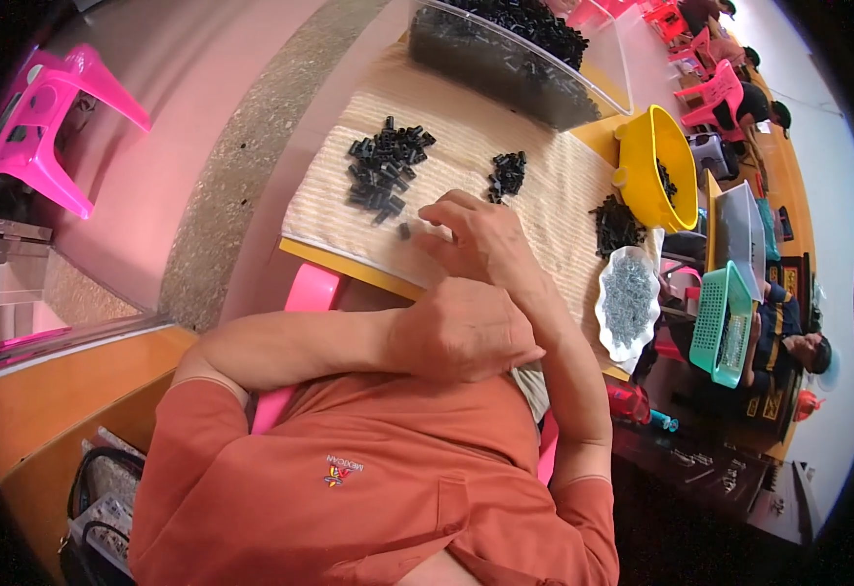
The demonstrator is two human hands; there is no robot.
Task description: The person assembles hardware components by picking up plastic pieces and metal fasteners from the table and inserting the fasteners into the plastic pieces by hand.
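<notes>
My left hand [466, 332] is closed in a fist near my belly, at the front edge of the table. Whatever its fingers hold, if anything, is hidden. Just beyond it my right hand [476, 234] reaches over the cloth, fingers bent and apart, with nothing visible between them. A loose pile of small black tube-shaped parts [388, 161] lies ahead and to the left, its near pieces blurred. One single black piece [404, 231] sits close to the right fingertips. Beyond that hand is a smaller heap of black parts [508, 176].
A clear bin [505, 68] full of black parts stands at the far edge of the striped cloth [339, 210]. To the right are a yellow basket [646, 161], a dark pile [617, 227] and a white scalloped dish [607, 303] of small metallic pieces. A green basket [708, 322] and other people are farther right.
</notes>
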